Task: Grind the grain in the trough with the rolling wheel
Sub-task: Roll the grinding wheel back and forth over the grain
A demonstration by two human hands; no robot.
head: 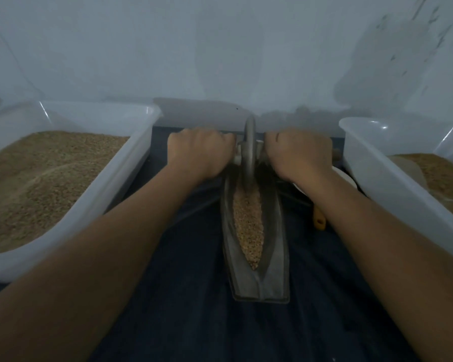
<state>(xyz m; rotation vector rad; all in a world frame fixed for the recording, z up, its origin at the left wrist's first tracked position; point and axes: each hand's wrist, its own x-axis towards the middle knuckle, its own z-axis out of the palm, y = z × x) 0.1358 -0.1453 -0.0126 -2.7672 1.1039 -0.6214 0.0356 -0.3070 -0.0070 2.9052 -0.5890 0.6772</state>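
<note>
1. One narrow metal trough (259, 273) lies on the dark cloth (183, 296) of the table, its long axis running straight away from the person toward the pale wall (220, 48), its squared near end closest to the camera.
2. A single strip of grain (247, 226) fills its groove, tapering to a point at the near end.
3. One rolling wheel (249, 150) stands upright on edge at the far end of the trough, its rim in line with the groove.
4. The left hand (199, 152) is curled tight round the wheel's axle handle on the left side; the right hand (298, 152) grips the matching handle on the right.
5. Two clear plastic tubs flank the trough: the left tub (131, 163) and the right tub (372, 165), each holding brown grain.
6. A yellowish handle end (319, 220) shows beside the right forearm.
</note>
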